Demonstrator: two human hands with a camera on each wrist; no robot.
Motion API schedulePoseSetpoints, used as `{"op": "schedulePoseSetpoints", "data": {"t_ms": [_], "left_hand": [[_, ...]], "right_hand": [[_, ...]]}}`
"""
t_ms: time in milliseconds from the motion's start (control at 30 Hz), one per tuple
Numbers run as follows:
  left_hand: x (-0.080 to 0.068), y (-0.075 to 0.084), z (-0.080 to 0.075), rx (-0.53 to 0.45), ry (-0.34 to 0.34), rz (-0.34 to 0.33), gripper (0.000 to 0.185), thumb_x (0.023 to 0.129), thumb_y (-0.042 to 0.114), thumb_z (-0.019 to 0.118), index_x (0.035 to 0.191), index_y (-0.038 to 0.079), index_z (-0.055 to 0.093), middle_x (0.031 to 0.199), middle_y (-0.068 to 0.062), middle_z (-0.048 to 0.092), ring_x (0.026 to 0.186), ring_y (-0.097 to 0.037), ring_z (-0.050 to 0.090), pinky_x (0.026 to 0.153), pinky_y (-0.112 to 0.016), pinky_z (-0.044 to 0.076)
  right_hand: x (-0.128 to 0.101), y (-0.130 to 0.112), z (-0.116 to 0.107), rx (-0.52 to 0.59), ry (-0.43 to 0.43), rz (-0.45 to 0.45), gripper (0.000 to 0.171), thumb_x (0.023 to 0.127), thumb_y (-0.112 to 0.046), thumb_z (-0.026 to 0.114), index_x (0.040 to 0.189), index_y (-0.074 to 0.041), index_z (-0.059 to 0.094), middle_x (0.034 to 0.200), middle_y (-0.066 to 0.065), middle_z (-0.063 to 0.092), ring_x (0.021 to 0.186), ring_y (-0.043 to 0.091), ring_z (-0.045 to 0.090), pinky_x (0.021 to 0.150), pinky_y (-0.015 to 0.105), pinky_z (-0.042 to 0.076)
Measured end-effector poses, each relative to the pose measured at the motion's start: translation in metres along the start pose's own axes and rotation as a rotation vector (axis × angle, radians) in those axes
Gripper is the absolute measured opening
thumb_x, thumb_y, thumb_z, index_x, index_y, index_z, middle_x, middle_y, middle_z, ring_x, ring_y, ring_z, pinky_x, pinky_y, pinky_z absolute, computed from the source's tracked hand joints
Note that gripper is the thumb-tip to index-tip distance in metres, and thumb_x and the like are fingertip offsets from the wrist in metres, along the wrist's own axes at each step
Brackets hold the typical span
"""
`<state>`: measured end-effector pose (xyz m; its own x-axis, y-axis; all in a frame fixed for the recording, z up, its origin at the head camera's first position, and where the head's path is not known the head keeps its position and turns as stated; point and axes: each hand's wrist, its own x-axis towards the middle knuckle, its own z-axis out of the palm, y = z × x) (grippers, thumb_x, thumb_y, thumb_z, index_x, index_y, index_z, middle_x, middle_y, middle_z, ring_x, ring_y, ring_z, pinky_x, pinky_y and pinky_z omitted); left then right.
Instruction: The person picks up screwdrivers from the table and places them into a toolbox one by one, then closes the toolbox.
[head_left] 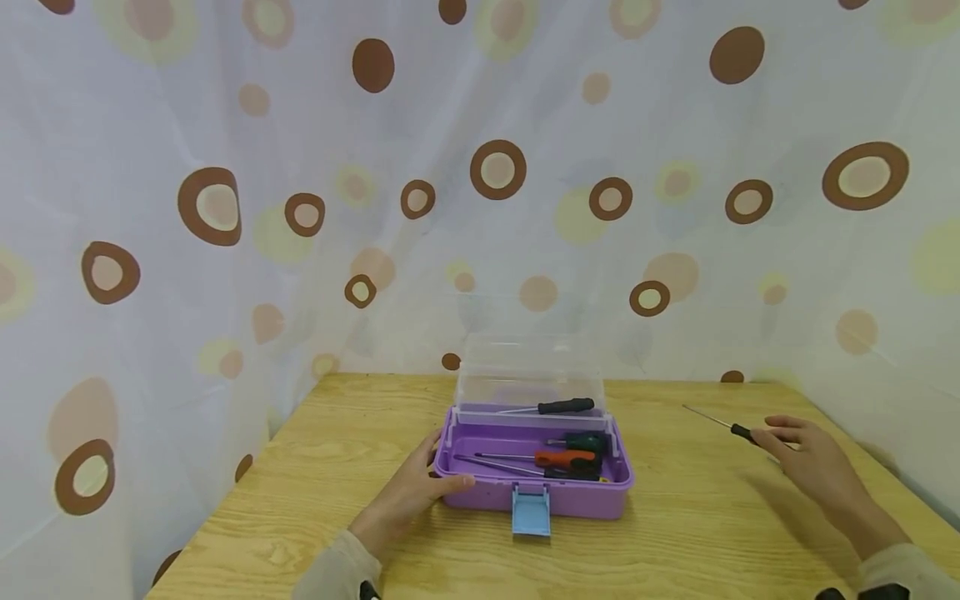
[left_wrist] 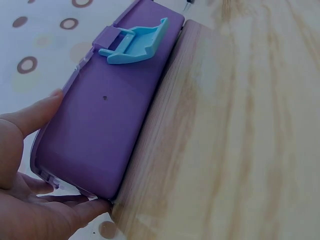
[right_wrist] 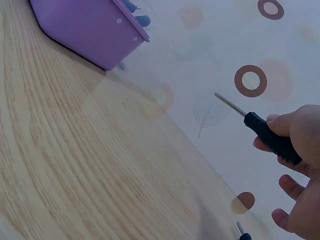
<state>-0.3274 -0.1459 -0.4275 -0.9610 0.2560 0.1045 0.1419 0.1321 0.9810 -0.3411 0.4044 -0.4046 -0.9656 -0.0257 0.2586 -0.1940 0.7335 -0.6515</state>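
Observation:
A purple toolbox (head_left: 570,500) sits on the table with its clear lid (head_left: 528,375) raised and a light blue latch (head_left: 531,512) hanging at the front. My left hand (head_left: 408,492) grips its left end, thumb on the front rim, fingers around the side. Inside lie an orange-handled screwdriver (head_left: 566,459), a dark green-handled one (head_left: 585,442) and a black-handled one (head_left: 570,475). Another black-handled screwdriver (head_left: 566,406) shows toward the back. To the right of the box, my right hand (head_left: 813,462) holds a black-handled screwdriver (right_wrist: 272,137) between thumb and fingers, its shaft pointing away.
Below the right hand, the tip end of a further dark-handled tool (right_wrist: 242,232) shows at the lower edge of the right wrist view. A wooden table (head_left: 300,500) bears everything. Behind and beside it hangs a pale curtain (head_left: 420,250) patterned with brown circles.

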Motion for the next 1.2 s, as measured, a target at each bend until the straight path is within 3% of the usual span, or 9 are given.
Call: {"op": "schedulePoseSetpoints", "data": {"t_ms": [267, 700, 900, 1200], "left_hand": [[0.002, -0.003, -0.001, -0.025, -0.014, 0.003, 0.102, 0.088, 0.017, 0.084, 0.165, 0.005, 0.018, 0.161, -0.032, 0.029, 0.145, -0.05, 0.029, 0.117, -0.062, 0.026], [0.003, -0.003, -0.002, 0.0, -0.006, -0.004, 0.104, 0.086, 0.023, 0.086, 0.164, 0.005, 0.02, 0.161, -0.029, 0.031, 0.146, -0.049, 0.029, 0.117, -0.063, 0.023], [0.002, -0.002, -0.001, 0.003, -0.002, -0.004, 0.103, 0.086, 0.022, 0.086, 0.164, 0.005, 0.021, 0.161, -0.029, 0.03, 0.146, -0.049, 0.028, 0.117, -0.063, 0.023], [0.003, -0.003, -0.001, -0.003, 0.0, -0.011, 0.101, 0.087, 0.022, 0.086, 0.164, 0.007, 0.022, 0.162, -0.027, 0.03, 0.147, -0.048, 0.029, 0.117, -0.063, 0.024]], "right_hand": [[0.003, -0.023, 0.008, 0.018, -0.02, -0.039, 0.066, 0.111, -0.04, 0.048, 0.133, 0.021, 0.054, 0.15, 0.039, 0.034, 0.128, 0.061, 0.038, 0.09, 0.069, 0.045], [0.009, -0.041, 0.013, 0.048, -0.048, -0.071, 0.057, 0.111, -0.038, 0.047, 0.122, 0.014, 0.067, 0.15, 0.037, 0.037, 0.129, 0.058, 0.036, 0.09, 0.068, 0.044], [0.013, -0.051, 0.018, 0.055, -0.055, -0.071, 0.059, 0.111, -0.039, 0.047, 0.125, 0.016, 0.063, 0.149, 0.038, 0.037, 0.13, 0.058, 0.036, 0.09, 0.068, 0.044], [0.018, -0.066, 0.028, 0.104, -0.059, -0.104, 0.051, 0.111, -0.038, 0.05, 0.111, 0.008, 0.074, 0.149, 0.034, 0.039, 0.132, 0.056, 0.035, 0.091, 0.068, 0.043]]}}
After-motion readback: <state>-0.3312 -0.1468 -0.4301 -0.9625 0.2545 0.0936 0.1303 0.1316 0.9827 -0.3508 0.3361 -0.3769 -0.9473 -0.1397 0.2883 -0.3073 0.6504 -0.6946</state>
